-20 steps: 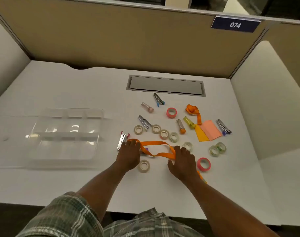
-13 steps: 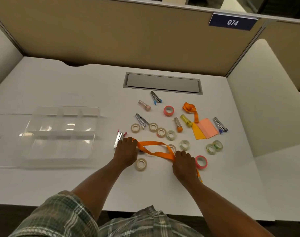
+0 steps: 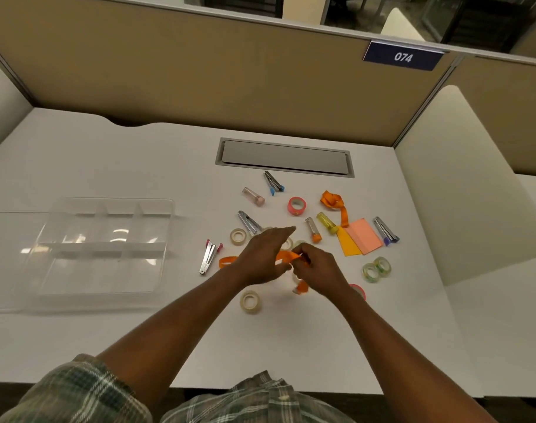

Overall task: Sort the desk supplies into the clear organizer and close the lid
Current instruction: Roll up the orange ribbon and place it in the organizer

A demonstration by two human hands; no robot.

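Since the earlier frame both hands have come off the desk [image 3: 291, 346] and closed in together, gathering the orange ribbon [image 3: 286, 256] among the tape rolls [image 3: 251, 300]. The right hand [image 3: 320, 270] pinches a fold. The left hand [image 3: 260, 257] has its fingers extended together; its thumb grip is not discernible. Recommended: fold the ribbon into a compact bundle, tail tucked in, before carrying it to the clear organizer [image 3: 166, 227], open well to the left

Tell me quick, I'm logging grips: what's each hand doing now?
Left hand: fingers extended over the orange ribbon; grip cannot be told.
Right hand: pinching the orange ribbon.
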